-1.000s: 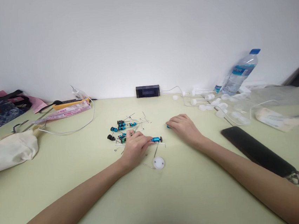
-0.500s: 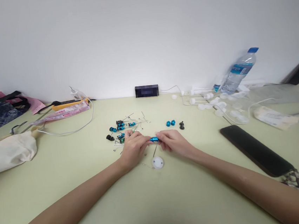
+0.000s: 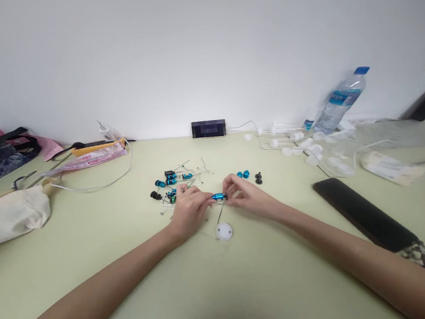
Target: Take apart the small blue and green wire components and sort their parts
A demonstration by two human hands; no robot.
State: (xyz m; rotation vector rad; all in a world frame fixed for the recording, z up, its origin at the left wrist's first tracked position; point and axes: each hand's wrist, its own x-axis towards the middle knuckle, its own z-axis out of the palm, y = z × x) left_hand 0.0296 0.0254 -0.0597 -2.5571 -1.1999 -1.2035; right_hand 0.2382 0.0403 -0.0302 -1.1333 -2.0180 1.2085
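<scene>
My left hand [image 3: 190,206] pinches a small blue metal cylinder [image 3: 219,196] with a black end, held level just above the table. My right hand [image 3: 248,196] is at the cylinder's black end, its thumb and forefinger parted around it; whether they touch it is hard to make out. Below the hands lie a round white disc [image 3: 224,231] with two dark spots and a thin metal rod [image 3: 210,236]. Behind and beside my left hand is a heap of blue and black metal parts [image 3: 171,178] with thin bent wires, partly hidden by that hand.
Two blue knobs [image 3: 243,174] and several black pieces [image 3: 258,178] sit beyond my right hand. A dark phone [image 3: 364,214] lies at the right. Farther back are white-capped clear tubes [image 3: 277,129], a water bottle [image 3: 344,99] and a small display [image 3: 208,129]. A cloth bag [image 3: 15,216] lies left.
My right thumb and forefinger have opened from their pinch on the cylinder's right end, uncovering its black tip. My left hand keeps its hold, nearly still.
</scene>
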